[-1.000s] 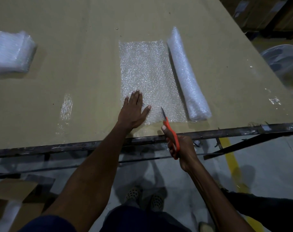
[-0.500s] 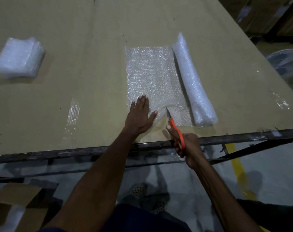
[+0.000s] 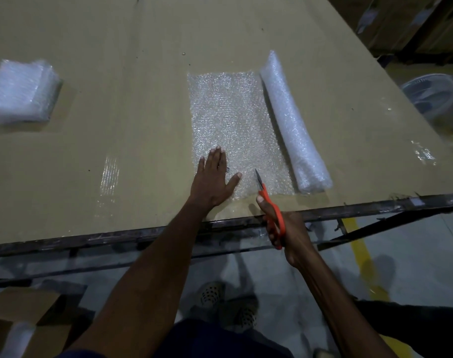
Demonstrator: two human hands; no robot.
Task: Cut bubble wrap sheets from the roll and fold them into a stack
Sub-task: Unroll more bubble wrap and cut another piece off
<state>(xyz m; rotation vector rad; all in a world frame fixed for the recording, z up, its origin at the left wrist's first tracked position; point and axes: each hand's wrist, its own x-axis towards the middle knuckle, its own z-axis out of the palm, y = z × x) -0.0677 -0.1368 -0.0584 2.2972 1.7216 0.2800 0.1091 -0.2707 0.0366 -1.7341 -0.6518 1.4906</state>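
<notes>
A wide table (image 3: pixel 142 60) covered in tan cardboard fills the upper part of the view, with a dark metal rim along its near edge. Near the middle lies a flat sheet of bubble wrap (image 3: pixel 233 120), unrolled from a bubble wrap roll (image 3: pixel 292 120) that rests just to its right. A left hand (image 3: pixel 211 180) lies flat on the sheet's near left corner. At the far left sits a stack of folded bubble wrap (image 3: pixel 21 93), well apart from the sheet. Two shiny patches of clear tape (image 3: pixel 109 174) mark the cardboard, one left of the hand, one near the right edge.
</notes>
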